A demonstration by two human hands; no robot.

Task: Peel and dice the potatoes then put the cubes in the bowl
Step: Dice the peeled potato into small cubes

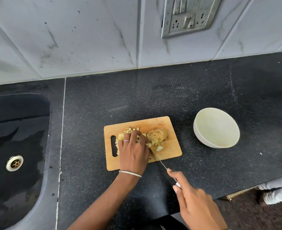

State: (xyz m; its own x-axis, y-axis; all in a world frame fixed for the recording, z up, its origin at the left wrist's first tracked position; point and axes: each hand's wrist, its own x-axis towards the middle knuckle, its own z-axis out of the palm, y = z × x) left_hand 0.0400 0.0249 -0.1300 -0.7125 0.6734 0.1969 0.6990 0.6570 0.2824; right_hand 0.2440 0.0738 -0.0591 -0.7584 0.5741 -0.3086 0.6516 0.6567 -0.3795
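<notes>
A wooden cutting board (168, 154) lies on the black counter. On it are a sliced potato (158, 135) and a heap of potato cubes (122, 136). My left hand (133, 151) presses down on the cubes, fingers curled over them. My right hand (195, 201) grips the handle of a knife (158, 159), whose blade runs up onto the board beside my left hand, below the sliced potato. A white bowl (216, 128) stands to the right of the board with nothing visible in it.
A dark sink (12, 146) with a metal drain lies at the left. Behind the counter is a tiled wall with a switch and socket plate (188, 15). The counter's front edge runs at the lower right, with a white cloth (278, 191) below it.
</notes>
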